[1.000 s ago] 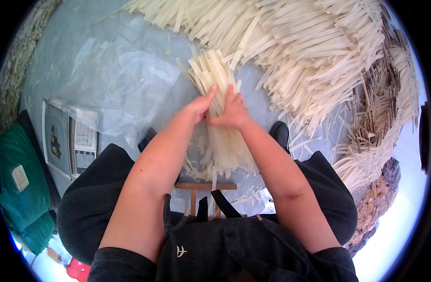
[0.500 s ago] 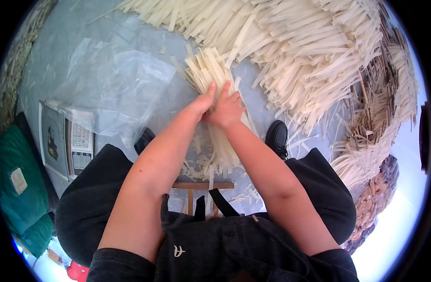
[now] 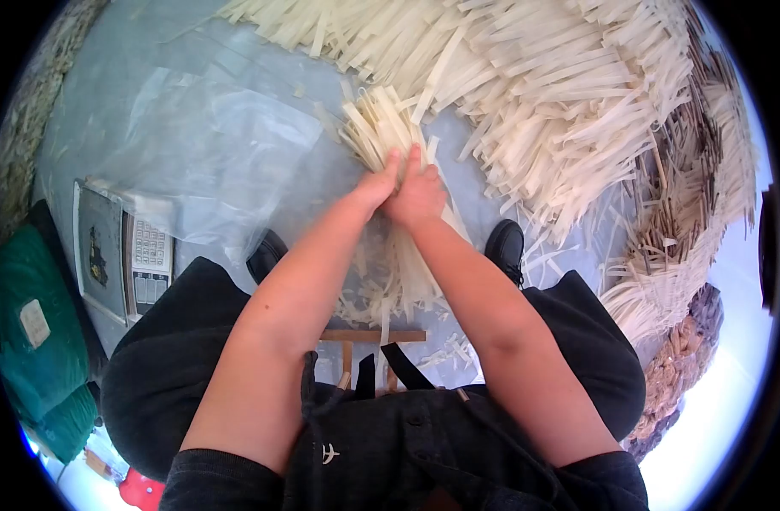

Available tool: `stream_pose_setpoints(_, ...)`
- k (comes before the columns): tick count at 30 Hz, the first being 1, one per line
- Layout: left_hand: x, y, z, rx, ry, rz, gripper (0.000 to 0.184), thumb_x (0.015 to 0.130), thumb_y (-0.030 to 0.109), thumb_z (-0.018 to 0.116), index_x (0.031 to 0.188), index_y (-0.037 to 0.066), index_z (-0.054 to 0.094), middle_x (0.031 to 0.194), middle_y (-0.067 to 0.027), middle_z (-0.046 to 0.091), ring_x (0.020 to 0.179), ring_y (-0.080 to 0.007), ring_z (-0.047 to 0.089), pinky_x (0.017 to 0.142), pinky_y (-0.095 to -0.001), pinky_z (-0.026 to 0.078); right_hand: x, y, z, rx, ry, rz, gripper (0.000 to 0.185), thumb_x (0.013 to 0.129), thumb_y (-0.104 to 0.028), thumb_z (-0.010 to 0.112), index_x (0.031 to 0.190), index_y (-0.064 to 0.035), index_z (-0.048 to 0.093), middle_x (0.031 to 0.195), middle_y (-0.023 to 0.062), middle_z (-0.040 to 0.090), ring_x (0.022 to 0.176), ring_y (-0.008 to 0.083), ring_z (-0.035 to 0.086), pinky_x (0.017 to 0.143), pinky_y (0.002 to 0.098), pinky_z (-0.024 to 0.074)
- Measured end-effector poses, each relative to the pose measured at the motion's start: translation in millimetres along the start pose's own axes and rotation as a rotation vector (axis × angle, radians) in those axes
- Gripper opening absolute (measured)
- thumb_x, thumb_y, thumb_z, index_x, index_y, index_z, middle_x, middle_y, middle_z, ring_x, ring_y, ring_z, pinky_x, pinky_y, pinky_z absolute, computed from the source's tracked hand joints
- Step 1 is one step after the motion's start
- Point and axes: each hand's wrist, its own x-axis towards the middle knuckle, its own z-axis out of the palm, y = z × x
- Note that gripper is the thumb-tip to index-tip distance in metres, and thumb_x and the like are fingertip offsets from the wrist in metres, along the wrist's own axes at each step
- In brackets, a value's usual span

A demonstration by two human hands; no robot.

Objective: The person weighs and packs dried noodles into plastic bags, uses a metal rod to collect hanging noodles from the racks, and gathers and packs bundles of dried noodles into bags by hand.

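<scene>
Between my feet lies a bundle of pale, flat strips [image 3: 380, 123], its upper ends fanned out and its lower part running down towards me. My left hand [image 3: 379, 186] grips it from the left, thumb pointing up along the strips. From the right, my right hand [image 3: 417, 198] is closed around the same bundle, its thumb up beside the left one. The two hands touch, and the fingers under the bundle are hidden. Loose strip ends [image 3: 398, 289] spread below my wrists.
A large heap of similar strips [image 3: 552, 102] fills the upper right. Clear plastic sheeting [image 3: 220, 145] lies at left, partly over a digital scale [image 3: 151, 247]. Green bags [image 3: 32, 332] stand at far left. A wooden stool frame [image 3: 373, 335] shows just in front of me.
My hands have drawn closer together around the bundle, squeezing it narrower, and the thumbs now lie nearer each other. The whole view has shifted very slightly.
</scene>
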Motion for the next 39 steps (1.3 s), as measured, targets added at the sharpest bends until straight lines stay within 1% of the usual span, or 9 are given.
stream_pose_setpoints(6, 10, -2, 4, 0.116, -0.009, -0.053, 0.102, 0.091, 0.075, 0.027, 0.135, -0.017, 0.041, 0.141, -0.0306, 0.044, 0.137, -0.0328, 0.039, 0.112, -0.0365, 0.029, 4, 8, 18, -0.094, 0.119, -0.05, 0.102, 0.076, -0.047, 0.071, 0.154, -0.0151, 0.014, 0.122, 0.0214, 0.048, 0.115, 0.0363, 0.052, 0.096, 0.0477, 0.0401)
stream_pose_setpoints(10, 1, 3, 4, 0.086, 0.056, -0.054, 0.096, 0.089, 0.074, 0.034, 0.135, -0.01, 0.046, 0.139, -0.0291, 0.047, 0.134, -0.0353, 0.043, 0.109, -0.0368, 0.034, 11, 11, 31, -0.107, 0.261, -0.077, 0.097, 0.077, -0.048, 0.068, 0.153, -0.0153, 0.018, 0.118, 0.0221, 0.052, 0.11, 0.0375, 0.055, 0.091, 0.0455, 0.0458)
stream_pose_setpoints(13, -10, 12, 1, 0.168, 0.02, -0.051, 0.097, 0.089, 0.074, 0.035, 0.135, -0.011, 0.046, 0.139, -0.0287, 0.048, 0.134, -0.0349, 0.043, 0.109, -0.0371, 0.034, 7, 12, 3, 0.02, 0.072, -0.088, 0.095, 0.079, -0.041, 0.071, 0.154, -0.017, 0.017, 0.121, 0.0232, 0.048, 0.113, 0.0383, 0.051, 0.094, 0.0453, 0.045)
stream_pose_setpoints(16, -14, 9, 4, 0.157, -0.016, 0.005, 0.108, 0.086, 0.079, 0.032, 0.132, -0.018, 0.044, 0.138, -0.0318, 0.046, 0.134, -0.0353, 0.043, 0.109, -0.0351, 0.034, 7, 17, 1, 0.027, 0.098, -0.097, 0.094, 0.078, -0.039, 0.072, 0.153, -0.0191, 0.019, 0.119, 0.0233, 0.049, 0.113, 0.0384, 0.052, 0.091, 0.0427, 0.0483)
stream_pose_setpoints(24, -26, 28, -4, 0.208, -0.128, -0.081, 0.116, 0.074, 0.091, 0.035, 0.145, -0.001, 0.039, 0.142, -0.0219, 0.045, 0.131, -0.0328, 0.041, 0.102, -0.0536, 0.035, 14, 25, -8, 0.055, 0.101, -0.132, 0.094, 0.074, -0.035, 0.074, 0.152, -0.0206, 0.023, 0.115, 0.0232, 0.055, 0.107, 0.0388, 0.057, 0.09, 0.0444, 0.0488)
stream_pose_setpoints(28, -42, 45, -18, 0.304, -0.188, -0.048, 0.119, 0.07, 0.094, 0.034, 0.146, 0.002, 0.038, 0.143, -0.0227, 0.043, 0.133, -0.0341, 0.04, 0.102, -0.0538, 0.036, 23, 47, -21, 0.146, -0.002, -0.2, 0.098, 0.069, -0.025, 0.076, 0.151, -0.0179, 0.022, 0.113, 0.024, 0.061, 0.105, 0.0373, 0.061, 0.09, 0.0429, 0.0491)
stream_pose_setpoints(31, -37, 59, -39, 0.498, -0.364, -0.185, 0.121, 0.068, 0.095, 0.035, 0.147, 0.003, 0.036, 0.145, -0.0235, 0.04, 0.135, -0.0349, 0.039, 0.104, -0.0546, 0.036, 24, 70, -47, 0.306, -0.098, -0.327, 0.097, 0.066, -0.02, 0.076, 0.149, -0.0152, 0.026, 0.117, 0.0244, 0.062, 0.107, 0.0375, 0.061, 0.093, 0.0413, 0.0486)
stream_pose_setpoints(37, -52, 89, -61, 0.838, -0.464, -0.249, 0.097, 0.072, 0.082, 0.058, 0.135, 0.008, 0.054, 0.132, -0.019, 0.055, 0.127, -0.0318, 0.049, 0.099, -0.0505, 0.044, 17, 115, -85, 0.717, -0.238, -0.431, 0.094, 0.066, -0.014, 0.078, 0.148, -0.0105, 0.033, 0.125, 0.0135, 0.06, 0.113, 0.0224, 0.057, 0.1, 0.033, 0.0426)
stream_pose_setpoints(39, -44, 84, -66, 0.896, -0.478, -0.222, 0.069, 0.077, 0.061, 0.071, 0.121, 0.009, 0.065, 0.122, -0.0116, 0.064, 0.119, -0.0274, 0.056, 0.094, -0.0471, 0.048, 19, 129, -79, 0.792, -0.237, -0.418, 0.093, 0.066, -0.013, 0.079, 0.147, -0.0093, 0.034, 0.125, 0.0117, 0.059, 0.113, 0.0217, 0.057, 0.1, 0.0329, 0.0421)
